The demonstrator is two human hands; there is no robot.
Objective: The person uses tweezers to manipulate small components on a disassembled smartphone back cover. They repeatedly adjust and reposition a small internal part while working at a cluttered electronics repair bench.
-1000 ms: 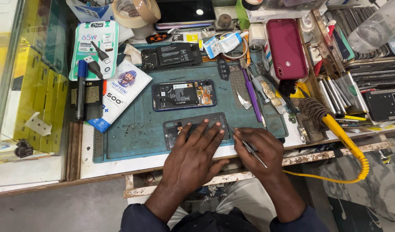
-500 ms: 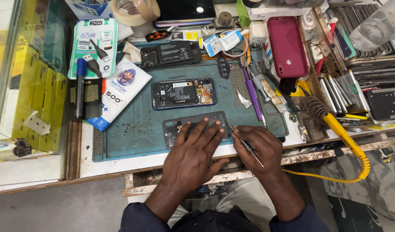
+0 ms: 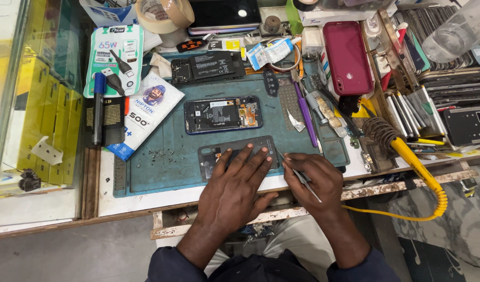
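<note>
We are at the stage of working on the removed grey back cover (image 3: 239, 155), which lies on the near edge of the teal repair mat (image 3: 161, 167), just nearer than the opened phone (image 3: 222, 114). Our left hand (image 3: 234, 188) lies flat on the cover, fingers spread and pressing it down, so it is not closed around anything. Our right hand (image 3: 315, 177) is pinched on a pair of thin metal tweezers (image 3: 298, 174), whose tip reaches to the cover's right end; whether the tip touches the cover or carries any small part we cannot tell.

The opened phone sits in the middle of the mat with its boards and flex cables exposed. Farther off lies a black inner frame (image 3: 207, 67), and to the left of the cover a scatter of tiny screws (image 3: 159, 154) rests on the mat. A purple-handled tool (image 3: 304, 112) lies to the right of the phone, and a soldering iron with a yellow coiled cord (image 3: 407, 162) sits on the bench's right side, near a red phone case (image 3: 347, 57).

We judge the step to be fine work at the cover's right edge. The next move calls for a steady left palm so the cover does not slide, and a light, exact tweezer tip, keeping clear of the loose screws.
</note>
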